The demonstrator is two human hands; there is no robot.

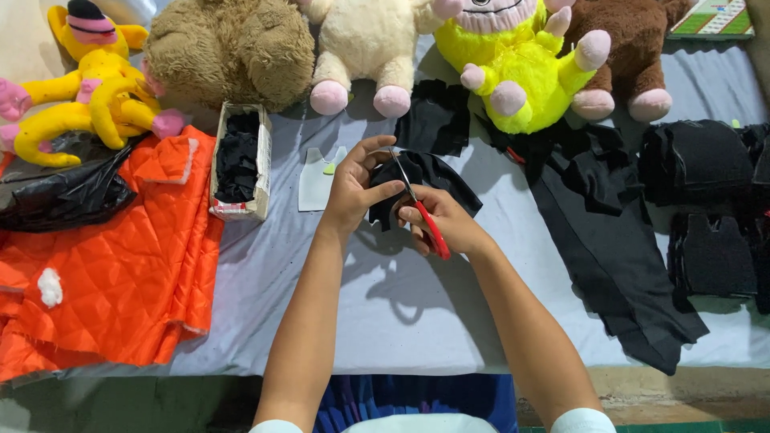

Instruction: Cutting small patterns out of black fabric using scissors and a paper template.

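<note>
My left hand [354, 188] pinches a piece of black fabric [437, 176] and holds it above the grey-covered table [417, 297]. My right hand [445, 220] grips red-handled scissors [423, 216], whose blades reach up into the black fabric beside my left thumb. A white paper pattern piece [314, 180] lies flat just left of my left hand.
Plush toys line the far edge: a yellow one [88, 88], a tan one [228, 52], a cream one [365, 40], a bright yellow one [521, 68], a brown one [630, 48]. Orange quilted cloth [112, 265], a small box of black scraps [239, 160], long black cloth [609, 240] and black stacks [706, 200] surround my hands.
</note>
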